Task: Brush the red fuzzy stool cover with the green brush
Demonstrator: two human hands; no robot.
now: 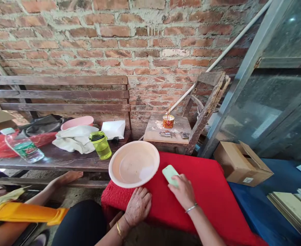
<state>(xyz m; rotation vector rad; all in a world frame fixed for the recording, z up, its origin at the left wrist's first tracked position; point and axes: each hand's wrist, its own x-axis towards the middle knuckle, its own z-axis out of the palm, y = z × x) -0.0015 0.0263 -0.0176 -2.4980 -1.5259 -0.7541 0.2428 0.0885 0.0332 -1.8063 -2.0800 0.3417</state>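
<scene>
My right hand (183,192), with a silver bracelet at the wrist, grips the lower end of a mint-green phone-shaped slab (169,173). The slab is just over the red cloth (204,198); whether it touches the cloth I cannot tell. My left hand (139,205), with a gold bracelet, lies on the cloth with its fingers loosely bent and nothing seen in them. Its fingertips are close to the near rim of a pale pink basin (111,171). The basin stands on the cloth's far left corner, with what looks like a little liquid in it.
Left, a wooden bench (73,164) bears a green bottle (103,145), a water bottle (27,148), a white cloth (76,138) and a pink bowl (78,121). A chair (150,131) holds a tub (168,121) and padlocks. Right lies a cardboard box (234,164). Another person's orange sleeve (29,212) is left.
</scene>
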